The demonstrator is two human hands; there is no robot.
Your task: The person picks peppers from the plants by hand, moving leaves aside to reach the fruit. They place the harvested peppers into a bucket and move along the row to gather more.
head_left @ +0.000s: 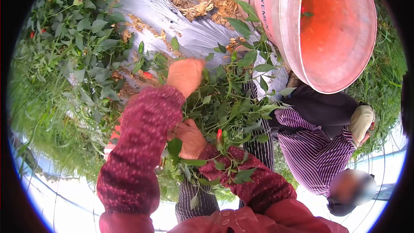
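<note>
Pepper plant point(235, 111) called for gentle hands

It spread beside the big pink bucket point(286, 26). Steadying stems with the left hand point(185, 75) and easing leaves aside with the right hand point(191, 140) seemed kindest to the small red pepper point(219, 136). Whether either grip was closed could not be told.

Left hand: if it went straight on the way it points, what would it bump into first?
Probably the green leaves just beyond the left hand, with the silvery plastic sheet behind; depth is unclear, so it might pass above them.
</note>
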